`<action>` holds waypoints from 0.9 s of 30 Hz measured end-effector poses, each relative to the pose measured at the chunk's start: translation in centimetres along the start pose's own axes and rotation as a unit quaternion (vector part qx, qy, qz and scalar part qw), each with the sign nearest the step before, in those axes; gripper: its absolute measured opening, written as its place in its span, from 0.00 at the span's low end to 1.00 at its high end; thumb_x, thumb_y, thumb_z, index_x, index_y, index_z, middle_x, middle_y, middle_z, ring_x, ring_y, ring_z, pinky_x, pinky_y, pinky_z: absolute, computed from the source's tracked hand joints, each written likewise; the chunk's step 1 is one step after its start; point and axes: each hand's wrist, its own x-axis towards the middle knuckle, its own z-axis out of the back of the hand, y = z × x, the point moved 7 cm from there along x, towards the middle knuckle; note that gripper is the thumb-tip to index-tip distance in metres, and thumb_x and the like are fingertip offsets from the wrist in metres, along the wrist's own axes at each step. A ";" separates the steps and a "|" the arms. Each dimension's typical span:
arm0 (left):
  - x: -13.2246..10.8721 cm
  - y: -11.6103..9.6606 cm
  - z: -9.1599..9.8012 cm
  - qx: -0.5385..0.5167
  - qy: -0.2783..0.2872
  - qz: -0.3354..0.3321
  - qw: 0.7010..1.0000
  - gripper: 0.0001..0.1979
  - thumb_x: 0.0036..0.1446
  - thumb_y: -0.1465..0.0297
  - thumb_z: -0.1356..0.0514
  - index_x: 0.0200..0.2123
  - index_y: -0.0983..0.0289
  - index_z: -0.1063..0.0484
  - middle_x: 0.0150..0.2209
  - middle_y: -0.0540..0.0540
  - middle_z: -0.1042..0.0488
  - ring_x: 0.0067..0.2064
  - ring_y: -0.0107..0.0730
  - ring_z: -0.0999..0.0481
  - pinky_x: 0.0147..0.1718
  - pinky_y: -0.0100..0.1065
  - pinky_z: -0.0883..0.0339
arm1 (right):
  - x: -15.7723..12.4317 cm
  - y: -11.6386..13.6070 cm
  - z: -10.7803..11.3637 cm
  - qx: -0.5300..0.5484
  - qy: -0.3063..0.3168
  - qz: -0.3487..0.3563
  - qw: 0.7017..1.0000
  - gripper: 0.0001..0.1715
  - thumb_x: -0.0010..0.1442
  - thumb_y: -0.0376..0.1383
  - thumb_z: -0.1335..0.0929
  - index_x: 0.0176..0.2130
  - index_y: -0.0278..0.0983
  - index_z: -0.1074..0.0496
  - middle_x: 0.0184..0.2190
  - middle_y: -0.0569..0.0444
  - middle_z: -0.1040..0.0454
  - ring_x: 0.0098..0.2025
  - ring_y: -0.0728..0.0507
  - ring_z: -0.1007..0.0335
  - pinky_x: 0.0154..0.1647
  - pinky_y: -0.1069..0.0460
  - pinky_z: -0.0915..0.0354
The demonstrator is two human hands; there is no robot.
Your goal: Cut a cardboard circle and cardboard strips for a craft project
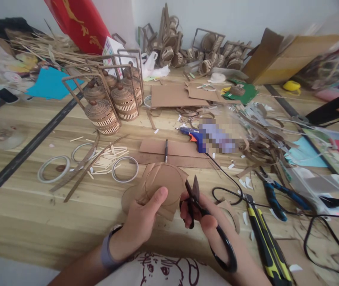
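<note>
My left hand (145, 216) grips a piece of brown cardboard (163, 178) near its lower left edge, thumb on top. A drawn circle shows on the cardboard. Black-handled scissors (197, 190) are in my right hand (199, 216), fingers through the loops, blades parted and pointing up beside the cardboard's right edge. A round cardboard piece (129, 198) lies partly hidden behind my left hand. Just beyond, a black pen (166, 150) rests on flat cardboard strips (184, 149).
A blue glue gun (193, 135) trails a black cord. Yellow-black cutter (266, 238) and blue pliers (282, 192) lie right. Tape rings (124, 169) and small wooden sticks (110, 159) lie left. Lidded woven baskets (102, 117) stand behind; a cardboard box (291, 55) is back right.
</note>
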 end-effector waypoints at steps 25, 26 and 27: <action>-0.6 -1.0 -0.9 0.086 0.005 -0.087 0.992 0.20 0.60 0.51 0.35 0.33 0.62 0.18 0.30 0.56 0.18 0.38 0.45 0.18 0.41 0.39 0.22 | -0.6 -1.8 -2.1 0.061 0.007 -0.022 0.998 0.39 0.60 0.71 0.45 0.38 0.41 0.34 0.29 0.56 0.33 0.28 0.45 0.37 0.29 0.49 0.39; -0.5 -1.0 -0.7 0.085 -0.009 -0.087 0.993 0.19 0.58 0.50 0.35 0.34 0.61 0.17 0.29 0.56 0.18 0.40 0.47 0.18 0.42 0.40 0.22 | -0.6 -1.8 -2.2 0.061 0.011 -0.024 0.998 0.39 0.60 0.71 0.45 0.38 0.41 0.34 0.29 0.56 0.33 0.28 0.45 0.37 0.29 0.49 0.39; -0.5 -1.0 -0.5 0.085 -0.025 -0.084 0.992 0.19 0.57 0.50 0.33 0.36 0.61 0.17 0.29 0.56 0.18 0.41 0.48 0.18 0.43 0.41 0.22 | -0.6 -1.8 -2.2 0.062 0.014 -0.027 0.998 0.40 0.60 0.72 0.45 0.38 0.41 0.34 0.29 0.56 0.34 0.29 0.45 0.37 0.29 0.49 0.39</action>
